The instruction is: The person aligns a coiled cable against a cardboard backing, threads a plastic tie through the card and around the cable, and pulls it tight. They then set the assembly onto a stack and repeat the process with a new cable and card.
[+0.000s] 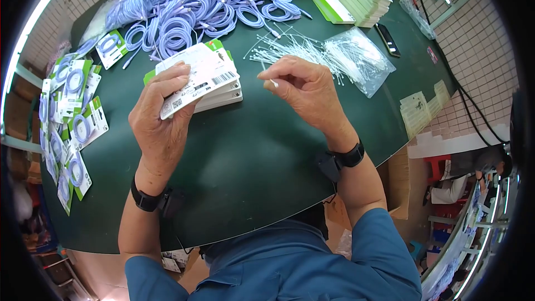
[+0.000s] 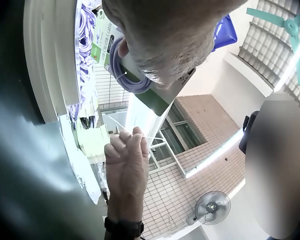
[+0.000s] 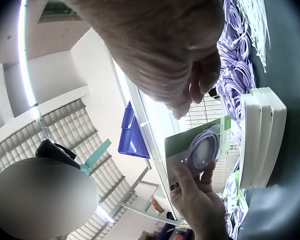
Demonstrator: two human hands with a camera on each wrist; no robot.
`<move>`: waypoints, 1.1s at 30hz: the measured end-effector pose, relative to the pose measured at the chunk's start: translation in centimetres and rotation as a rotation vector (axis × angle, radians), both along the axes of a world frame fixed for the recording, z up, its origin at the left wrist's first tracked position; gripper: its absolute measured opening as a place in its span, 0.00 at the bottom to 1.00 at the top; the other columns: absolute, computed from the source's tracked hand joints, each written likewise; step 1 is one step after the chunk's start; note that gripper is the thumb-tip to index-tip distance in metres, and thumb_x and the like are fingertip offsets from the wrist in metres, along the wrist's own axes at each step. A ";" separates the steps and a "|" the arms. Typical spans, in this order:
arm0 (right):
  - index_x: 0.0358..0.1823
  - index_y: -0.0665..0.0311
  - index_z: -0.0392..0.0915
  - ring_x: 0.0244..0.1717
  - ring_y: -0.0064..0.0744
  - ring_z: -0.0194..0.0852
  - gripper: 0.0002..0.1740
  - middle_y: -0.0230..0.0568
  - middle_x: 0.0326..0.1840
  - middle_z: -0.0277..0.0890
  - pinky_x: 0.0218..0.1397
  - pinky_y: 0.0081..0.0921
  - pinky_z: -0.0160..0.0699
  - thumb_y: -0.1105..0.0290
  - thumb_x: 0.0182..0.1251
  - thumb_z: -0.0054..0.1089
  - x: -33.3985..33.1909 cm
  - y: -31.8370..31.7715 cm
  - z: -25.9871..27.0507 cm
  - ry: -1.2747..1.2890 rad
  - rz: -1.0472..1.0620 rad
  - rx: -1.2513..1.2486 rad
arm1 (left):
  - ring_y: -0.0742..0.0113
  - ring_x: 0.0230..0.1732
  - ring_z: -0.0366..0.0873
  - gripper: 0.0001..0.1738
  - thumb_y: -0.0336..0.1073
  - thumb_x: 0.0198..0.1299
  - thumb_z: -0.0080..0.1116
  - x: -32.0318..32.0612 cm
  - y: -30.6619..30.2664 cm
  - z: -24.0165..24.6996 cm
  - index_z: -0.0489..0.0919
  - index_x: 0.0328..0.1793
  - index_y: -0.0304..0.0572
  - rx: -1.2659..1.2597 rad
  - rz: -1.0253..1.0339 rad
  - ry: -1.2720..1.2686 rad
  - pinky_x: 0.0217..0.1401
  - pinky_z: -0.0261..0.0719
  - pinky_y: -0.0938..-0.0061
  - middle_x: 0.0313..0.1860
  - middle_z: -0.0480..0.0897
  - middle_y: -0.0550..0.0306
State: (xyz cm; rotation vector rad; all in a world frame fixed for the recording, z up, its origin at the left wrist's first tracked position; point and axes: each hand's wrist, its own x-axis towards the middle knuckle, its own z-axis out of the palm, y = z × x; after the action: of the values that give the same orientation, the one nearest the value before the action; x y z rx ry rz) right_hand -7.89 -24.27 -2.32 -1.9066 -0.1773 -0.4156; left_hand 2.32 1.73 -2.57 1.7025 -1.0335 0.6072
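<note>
The left hand (image 1: 161,114) grips a white-backed card (image 1: 203,75), tilted above a stack of cards (image 1: 223,99). In the right wrist view a coiled lilac cable (image 3: 204,150) lies against the green and white front of this card, with the left hand (image 3: 197,200) at its lower end. The right hand (image 1: 306,92), to the right of the card and apart from it, pinches a thin white tie (image 1: 273,83) between thumb and fingers. In the left wrist view the tie's thin ends stick out beside the right hand (image 2: 126,175).
Lilac cables (image 1: 189,11) are heaped at the back. White ties (image 1: 295,50) lie loose beside a clear bag (image 1: 362,61). Cards with cables (image 1: 75,128) cover the left side. Stacked cards (image 1: 359,0) and a phone (image 1: 388,40) are at the back right.
</note>
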 end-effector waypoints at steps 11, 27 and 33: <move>0.49 0.69 0.85 0.25 0.17 0.75 0.06 0.35 0.35 0.85 0.29 0.17 0.76 0.74 0.81 0.63 -0.1 1.8 0.1 0.142 -0.148 0.159 | 0.44 0.64 0.88 0.14 0.33 0.67 0.75 -0.4 0.0 0.2 0.81 0.48 0.33 0.055 -0.058 0.001 0.68 0.83 0.58 0.55 0.90 0.43; 0.51 0.66 0.80 0.33 0.31 0.82 0.06 0.49 0.45 0.81 0.34 0.25 0.81 0.79 0.76 0.64 -2.6 3.5 1.4 -0.777 -0.092 -0.303 | 0.44 0.59 0.90 0.18 0.28 0.52 0.80 -0.3 0.0 0.5 0.81 0.45 0.38 0.062 -0.029 -0.264 0.59 0.90 0.61 0.51 0.91 0.48; 0.51 0.66 0.80 0.35 0.32 0.86 0.19 0.48 0.43 0.86 0.35 0.24 0.79 0.88 0.62 0.74 -2.9 4.8 0.9 -0.753 0.035 -0.023 | 0.44 0.59 0.90 0.16 0.25 0.49 0.78 -0.9 -0.2 0.7 0.81 0.41 0.37 0.111 -0.071 -0.332 0.57 0.91 0.60 0.49 0.91 0.48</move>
State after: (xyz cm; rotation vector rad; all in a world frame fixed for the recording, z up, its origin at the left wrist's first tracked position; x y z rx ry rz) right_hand -10.74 -19.42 -1.42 -1.6835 -0.7066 -1.0966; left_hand 1.38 1.52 -1.89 1.6868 -1.3781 0.8171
